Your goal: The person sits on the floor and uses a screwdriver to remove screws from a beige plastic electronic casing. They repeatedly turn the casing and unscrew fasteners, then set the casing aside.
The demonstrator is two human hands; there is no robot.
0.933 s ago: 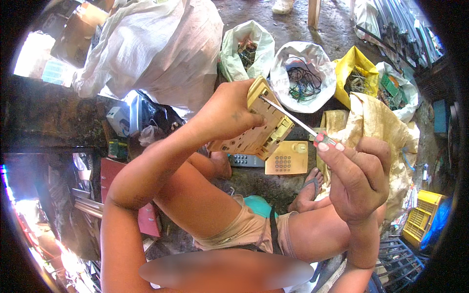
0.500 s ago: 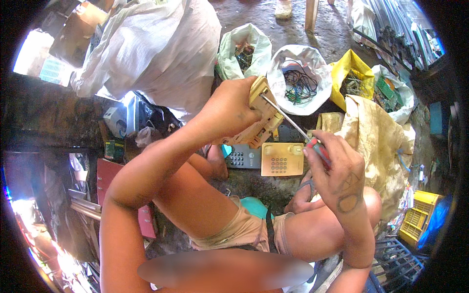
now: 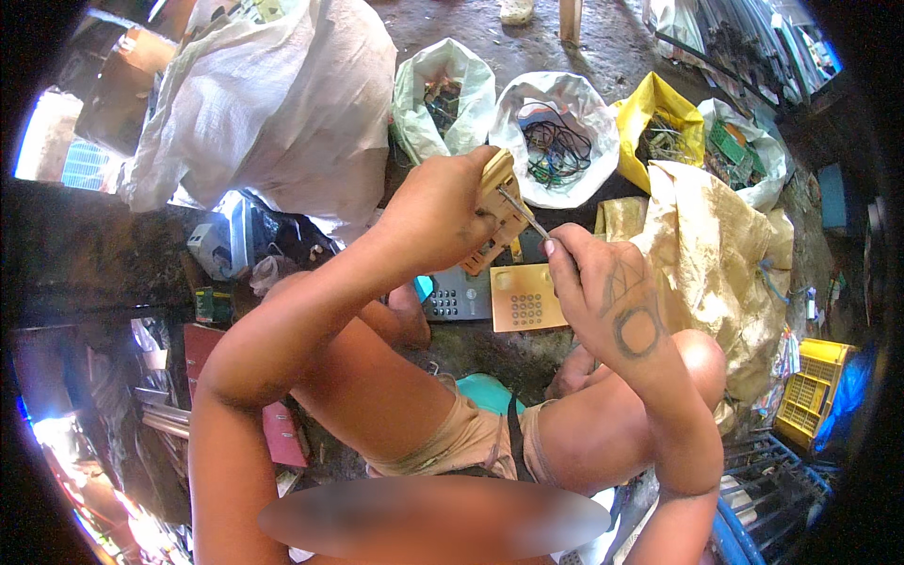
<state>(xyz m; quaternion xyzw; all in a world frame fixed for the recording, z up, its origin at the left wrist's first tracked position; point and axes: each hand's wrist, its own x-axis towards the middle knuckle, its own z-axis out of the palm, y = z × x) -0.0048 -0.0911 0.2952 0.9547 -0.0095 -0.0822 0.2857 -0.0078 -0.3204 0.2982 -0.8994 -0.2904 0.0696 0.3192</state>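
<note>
My left hand (image 3: 443, 202) grips a yellowed beige plastic telephone housing (image 3: 496, 173), held tilted in the air in front of me. In my right hand (image 3: 607, 292) is a screwdriver; its steel shaft (image 3: 532, 221) points up and left, with the tip at the inner side of the housing. My fingers and the back of that hand cover the screwdriver's handle. Below, on the ground, lie a beige telephone cover with a keypad (image 3: 525, 299) and a dark grey telephone piece with keys (image 3: 468, 294), partly behind my left hand and the housing.
Beyond my hands stand open sacks: a white sack of dark cables (image 3: 599, 151), a pale sack of scraps (image 3: 407, 104), a yellow sack (image 3: 633, 118) and a white one with green circuit boards (image 3: 737, 146). A large white sack (image 3: 282, 104) bulges at left; a yellow crate (image 3: 812, 386) sits right.
My right hand has come up and left, closer to the housing, and less of the screwdriver's shaft shows. Its red and grey handle, visible before, is now hidden. The whole view has shifted slightly.
</note>
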